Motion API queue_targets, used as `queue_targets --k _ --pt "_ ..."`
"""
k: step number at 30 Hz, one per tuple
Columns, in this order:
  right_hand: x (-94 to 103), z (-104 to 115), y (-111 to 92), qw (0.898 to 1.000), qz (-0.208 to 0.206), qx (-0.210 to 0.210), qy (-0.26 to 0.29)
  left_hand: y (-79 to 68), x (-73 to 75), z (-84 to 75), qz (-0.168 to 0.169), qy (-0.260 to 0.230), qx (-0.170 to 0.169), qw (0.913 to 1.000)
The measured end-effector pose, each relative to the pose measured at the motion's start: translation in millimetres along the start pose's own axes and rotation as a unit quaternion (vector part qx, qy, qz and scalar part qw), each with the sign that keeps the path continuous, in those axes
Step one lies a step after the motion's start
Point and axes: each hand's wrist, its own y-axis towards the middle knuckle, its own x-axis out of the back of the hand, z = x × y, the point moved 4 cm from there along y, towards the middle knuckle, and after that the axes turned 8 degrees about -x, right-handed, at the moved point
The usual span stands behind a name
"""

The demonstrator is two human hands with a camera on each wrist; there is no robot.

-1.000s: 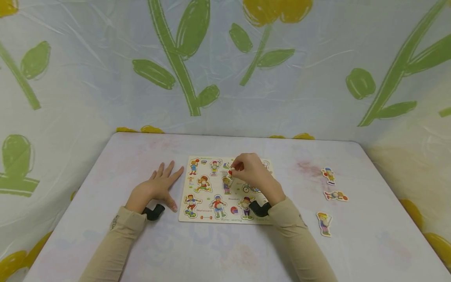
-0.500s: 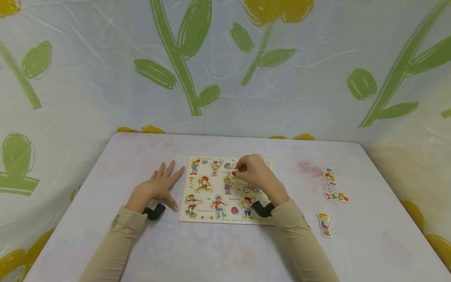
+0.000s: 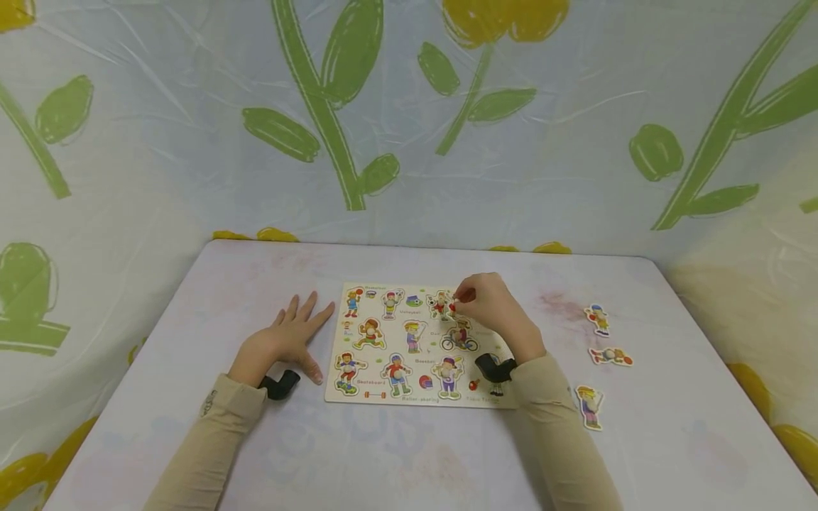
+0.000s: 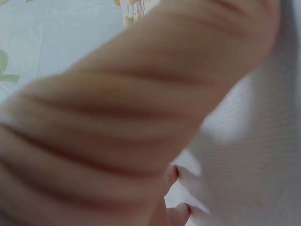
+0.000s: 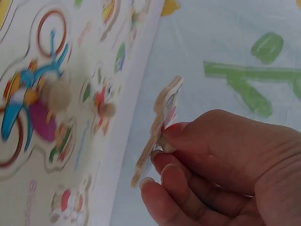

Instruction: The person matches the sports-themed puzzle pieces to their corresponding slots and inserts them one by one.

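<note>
My right hand pinches a wooden puzzle piece by its small round knob, just above the upper right part of the puzzle board. In the right wrist view the piece stands edge-on between thumb and fingers, tilted, its printed face towards the palm. Figures of children at sport cover the board, among them a cyclist and a runner. Fingers spread, my left hand rests on the table beside the board's left edge. In the left wrist view that hand fills most of the picture.
To the board's right lie three loose figure pieces: one in a blue cap, one lying sideways and a golfer. A flower-printed sheet rises behind the table.
My right hand has moved right across the board with the piece, uncovering the cyclist and a footballer figure in the top row. My left hand stays where it was.
</note>
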Motion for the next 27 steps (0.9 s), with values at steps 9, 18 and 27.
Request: queue_targets --k 9,18,27 --pt "4.0 -28.6 5.8 0.999 -0.006 -0.031 -0.006 -1.2 -0.4 -1.1 0.000 -0.001 -0.002 1.0000" --pt "3.8 -40.7 9.7 0.999 -0.006 -0.052 -0.008 -3.0 1.5 -2.7 -0.003 -0.002 -0.002 1.0000" --pt "2.5 -48.7 9.4 0.995 -0.006 -0.099 -0.007 -2.9 1.8 -2.5 -0.006 0.000 -0.001 1.0000"
